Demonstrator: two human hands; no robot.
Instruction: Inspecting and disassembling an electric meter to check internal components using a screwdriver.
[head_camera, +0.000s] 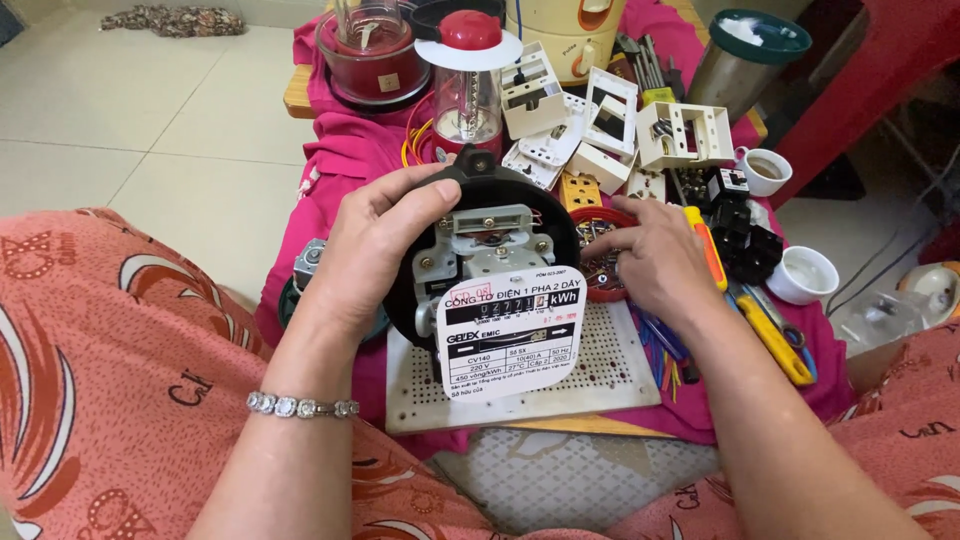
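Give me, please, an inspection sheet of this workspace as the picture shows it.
Surface: pink cloth on a low board; white perforated plate on it.
Job's things: round black electricity meter, cover off, standing on the plate.
Clutter: white socket frames, blender, two small cups, yellow cutter.
Grips: left hand holds the meter's rim; right hand holds an orange-handled screwdriver.
Cables: coloured wire pieces beside the plate.
Surroundings: tiled floor.

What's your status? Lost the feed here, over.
Left hand grips round black electric meter, upright on perforated white board. Right hand holds orange-handled screwdriver beside it. Nothing obstructing.
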